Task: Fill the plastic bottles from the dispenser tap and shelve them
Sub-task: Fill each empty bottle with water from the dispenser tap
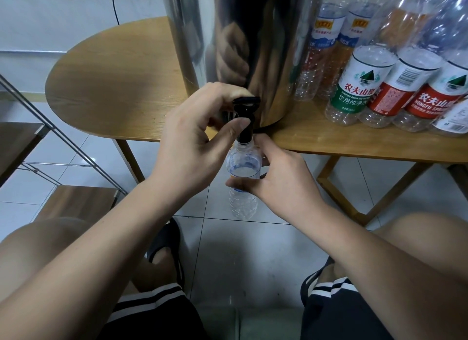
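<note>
Cropped forearms [96,253]; tap [246,114], bottle [242,205] half-hidden

A light wooden table [114,73] with a rounded end stands on glossy white floor tiles [228,251]; at left, a metal-framed shelf rack [76,200] with dark wooden boards, a white wall [63,10] behind

Left grip [195,134] curled; right grip [281,177] pinching.
</note>
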`<control>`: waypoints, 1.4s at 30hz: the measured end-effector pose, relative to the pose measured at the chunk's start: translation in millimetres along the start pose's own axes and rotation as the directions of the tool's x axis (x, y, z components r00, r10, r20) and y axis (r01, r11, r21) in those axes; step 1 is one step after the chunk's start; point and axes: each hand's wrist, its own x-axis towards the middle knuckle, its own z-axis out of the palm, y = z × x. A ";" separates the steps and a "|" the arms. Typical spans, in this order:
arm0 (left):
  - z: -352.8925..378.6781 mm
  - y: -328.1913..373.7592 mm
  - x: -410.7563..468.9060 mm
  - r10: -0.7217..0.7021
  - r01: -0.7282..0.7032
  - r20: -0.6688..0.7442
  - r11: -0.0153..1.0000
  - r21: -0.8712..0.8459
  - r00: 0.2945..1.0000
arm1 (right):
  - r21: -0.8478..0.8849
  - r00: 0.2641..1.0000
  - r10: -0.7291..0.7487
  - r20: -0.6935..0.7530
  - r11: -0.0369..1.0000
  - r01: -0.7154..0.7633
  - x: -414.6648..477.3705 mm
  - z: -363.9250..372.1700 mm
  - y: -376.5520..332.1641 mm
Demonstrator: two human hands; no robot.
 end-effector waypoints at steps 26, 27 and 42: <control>-3.2 -0.4 1.8 0.021 -0.022 0.031 0.999 0.030 0.999 | 0.003 1.000 -0.011 -0.006 1.000 0.011 -0.2 -0.1 0.7; -3.6 -0.3 2.0 0.021 -0.022 0.032 0.999 0.029 0.999 | 0.001 1.000 -0.013 -0.008 1.000 0.013 -0.2 -0.2 0.5; -3.1 -1.4 2.3 0.003 -0.003 0.041 1.000 0.016 0.999 | -0.004 1.000 -0.009 -0.010 1.000 0.009 0.7 1.0 2.4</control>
